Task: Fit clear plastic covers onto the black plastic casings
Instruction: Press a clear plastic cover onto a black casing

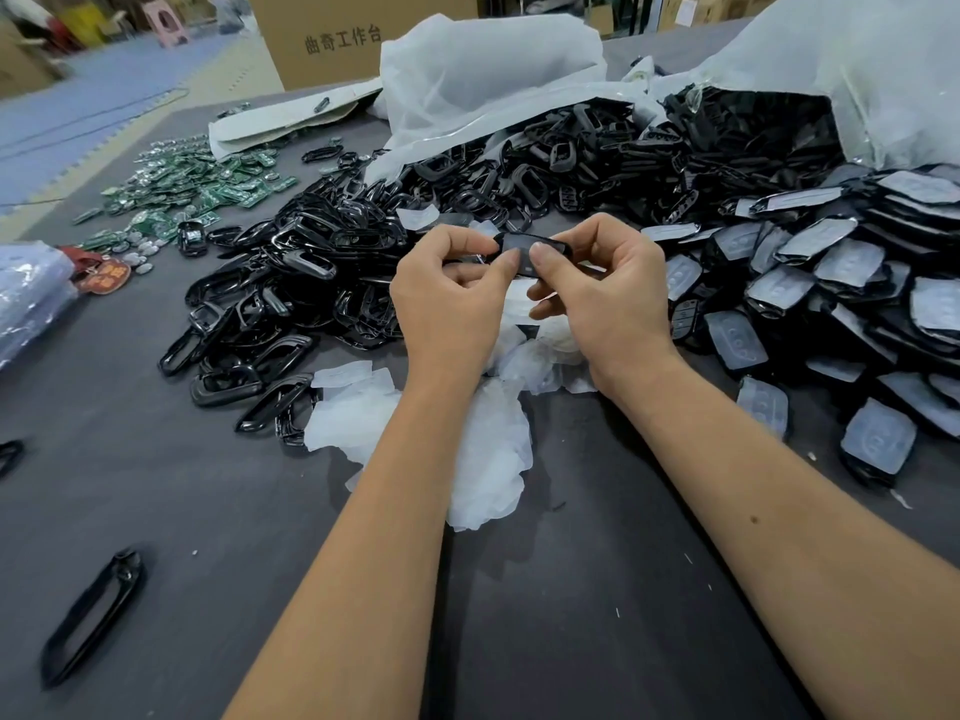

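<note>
Your left hand [457, 283] and right hand [597, 293] meet above the grey table [182, 511], both pinching one black casing [524, 249] between them. Left thumb and forefinger curl onto the casing's left end; right thumb presses on its top face, with the other right fingers curled underneath. The casing's top looks greyish and glossy; can't tell if a clear cover is already seated on it.

Taking the held casing as landmark: directly below it, on the table, lies a heap of crumpled clear plastic covers [488, 449], partly hidden by your wrists. Left of the casing, a big pile of black ring-shaped frames [291, 283] spreads over the table. Behind the casing, more black parts [571, 148] spill out of an open white bag [483, 65]. Right of the casing, a stack of black casings with cloudy film on top [841, 283] rises toward the frame edge, with a second white bag [883, 70] behind it. Far left and behind the casing, green circuit boards [192, 184] are scattered. Near left, well apart from the casing, a single black frame [93, 615] lies alone. A cardboard box [332, 39] stands behind the table.
</note>
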`<state>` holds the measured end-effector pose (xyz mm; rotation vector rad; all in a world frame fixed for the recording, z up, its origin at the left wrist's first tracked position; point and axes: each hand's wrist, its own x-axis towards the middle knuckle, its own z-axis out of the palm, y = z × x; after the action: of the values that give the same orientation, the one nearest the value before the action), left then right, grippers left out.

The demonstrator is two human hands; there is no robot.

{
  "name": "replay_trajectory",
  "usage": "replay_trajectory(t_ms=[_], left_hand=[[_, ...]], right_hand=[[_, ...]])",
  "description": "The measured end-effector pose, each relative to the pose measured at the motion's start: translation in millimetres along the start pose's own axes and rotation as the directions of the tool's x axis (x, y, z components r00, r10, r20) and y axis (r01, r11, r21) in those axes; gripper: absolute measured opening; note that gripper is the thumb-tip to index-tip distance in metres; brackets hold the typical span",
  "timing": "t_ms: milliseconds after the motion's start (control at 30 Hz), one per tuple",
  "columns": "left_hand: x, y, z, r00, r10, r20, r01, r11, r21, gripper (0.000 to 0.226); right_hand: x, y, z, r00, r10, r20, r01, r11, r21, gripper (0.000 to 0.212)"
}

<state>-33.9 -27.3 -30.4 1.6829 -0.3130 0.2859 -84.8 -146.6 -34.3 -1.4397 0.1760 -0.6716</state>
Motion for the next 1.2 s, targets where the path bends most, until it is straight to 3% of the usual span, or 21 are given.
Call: replay_trajectory(t_ms=[200, 333, 467, 700, 867, 1033, 1133, 1200], left_hand=[[0.5, -0.7, -0.2, 1.000, -0.025, 0.010, 0.025, 0.999, -0.028, 0.013], [1.8, -1.3, -4.0, 0.999, -0.035, 0.021, 0.037, 0.994, -0.103, 0.026], [4.7, -2.7, -6.6, 0.989, -0.022, 0.145, 0.046, 0.986, -0.160, 0.014], [8.4, -4.0, -9.2, 0.987, -0.063, 0.145, 0.086, 0.983, -0.161, 0.013], [10.0, -2.5, -14.4, 0.983, -0.080, 0.165, 0.109, 0.979, -0.173, 0.018], [9.9, 2.1, -13.6, 0.969, -0.160, 0.187, 0.209, 0.934, -0.288, 0.019], [16.0, 4.4, -21.9, 0.933, -0.295, 0.204, 0.354, 0.849, -0.391, 0.018], [19.3, 5.1, -28.8, 0.889, -0.373, 0.266, 0.455, 0.784, -0.422, 0.017]], right_hand=[[0.6, -0.7, -1.3, 1.000, 0.009, -0.008, -0.009, 1.000, -0.016, 0.019], [0.5, -3.3, -1.2, 1.000, 0.025, 0.014, -0.025, 1.000, -0.005, 0.018], [1.4, -3.4, -2.9, 0.999, 0.042, 0.033, -0.041, 0.999, -0.031, 0.018], [2.5, -2.4, -3.5, 0.995, 0.102, 0.005, -0.102, 0.992, -0.070, 0.009], [3.4, -0.8, -6.8, 0.991, -0.124, 0.052, 0.134, 0.866, -0.482, 0.014], [1.2, -3.7, -7.2, 0.929, -0.346, 0.133, 0.361, 0.759, -0.542, 0.017], [0.3, -4.0, -8.4, 0.870, -0.401, 0.285, 0.491, 0.677, -0.548, 0.015], [0.8, -2.8, -8.9, 0.839, -0.448, 0.310, 0.539, 0.601, -0.591, 0.020]])
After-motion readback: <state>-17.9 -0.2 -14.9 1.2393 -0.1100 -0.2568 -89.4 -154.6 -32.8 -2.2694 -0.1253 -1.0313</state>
